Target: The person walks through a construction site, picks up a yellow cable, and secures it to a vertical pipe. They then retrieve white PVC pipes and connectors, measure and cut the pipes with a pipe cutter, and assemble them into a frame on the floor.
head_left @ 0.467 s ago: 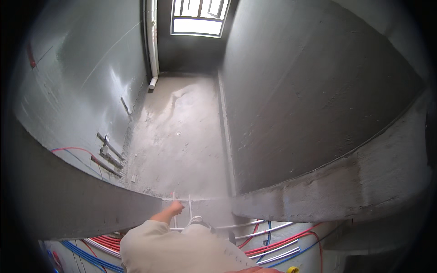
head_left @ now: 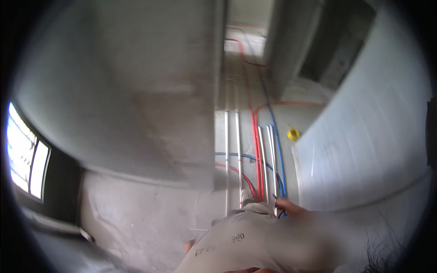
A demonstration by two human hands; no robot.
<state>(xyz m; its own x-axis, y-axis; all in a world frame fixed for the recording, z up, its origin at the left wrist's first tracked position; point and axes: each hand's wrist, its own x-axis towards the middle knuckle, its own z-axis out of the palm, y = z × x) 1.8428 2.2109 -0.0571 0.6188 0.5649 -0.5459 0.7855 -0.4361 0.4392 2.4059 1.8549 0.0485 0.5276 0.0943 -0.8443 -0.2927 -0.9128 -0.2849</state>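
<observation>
My right hand [head_left: 286,207] reaches out from the lower right, blurred, just above the near ends of several white pipes [head_left: 237,150] lying on the concrete floor. Whether its fingers hold anything is unclear. Red conduits [head_left: 255,145] and blue conduits [head_left: 276,150] run along the floor beside the pipes, right under the hand. A beige garment [head_left: 236,241] with dark print fills the lower middle. A small patch of skin [head_left: 189,246] shows at its left edge, maybe my left hand, too little to judge.
A rough grey concrete wall [head_left: 136,100] fills the left and centre. A bright window [head_left: 25,154] sits at the far left. A small yellow roll [head_left: 293,134] lies on the floor by the right wall [head_left: 364,136]. A corridor runs away at the top.
The view has swung from a bare room with a far window to the corridor floor with pipes. The hand, earlier stretched toward a ledge, is now over the pipe ends.
</observation>
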